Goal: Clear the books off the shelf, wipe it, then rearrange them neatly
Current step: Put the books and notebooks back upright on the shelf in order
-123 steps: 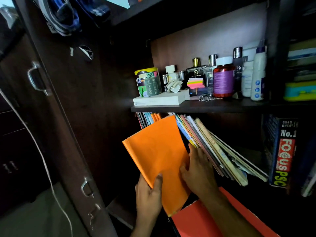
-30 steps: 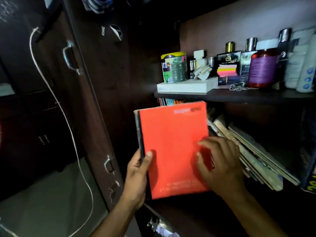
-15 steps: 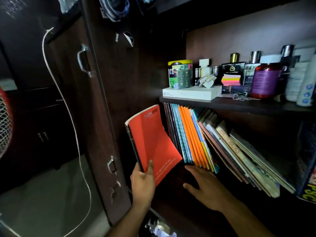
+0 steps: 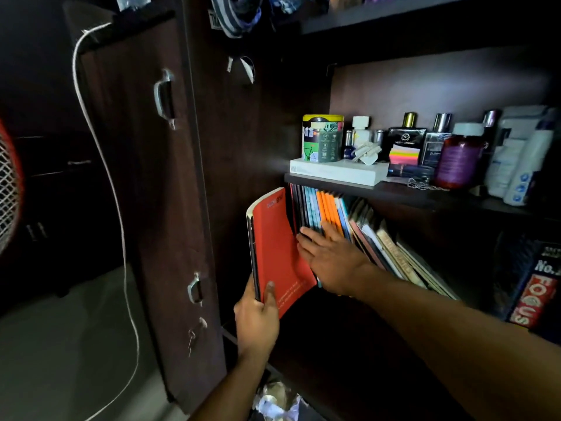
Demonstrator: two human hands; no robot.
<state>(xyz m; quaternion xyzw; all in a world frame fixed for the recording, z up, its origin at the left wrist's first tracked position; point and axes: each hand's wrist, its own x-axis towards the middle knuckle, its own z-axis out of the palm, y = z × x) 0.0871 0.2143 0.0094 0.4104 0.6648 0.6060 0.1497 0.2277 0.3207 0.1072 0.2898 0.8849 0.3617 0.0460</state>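
Books [image 4: 326,212], a row of thin volumes with black, blue and orange spines, are standing on the lower shelf [image 4: 349,344] at its left end, directly beneath the upper shelf board [image 4: 394,192]; those further right are leaning over to the left against the upright ones. Red notebook [image 4: 274,250] is sitting upright just outside the left end of the row, its cover bending outward near the bottom. Left hand [image 4: 256,322] is gripping the notebook at its lower spine, thumb lying across the red cover. Right hand [image 4: 329,253] is lying flat with straight fingers against the spines of the standing books, holding nothing. White box [image 4: 338,173] is resting on the upper shelf board with a printed tin [image 4: 322,138] on it, and bottles [image 4: 455,159] are lining up to the right. Dark cupboard door [image 4: 145,177] is standing to the left, a white cord [image 4: 100,153] hanging in front of it. Thick blue book [image 4: 534,287] is showing at the right edge.
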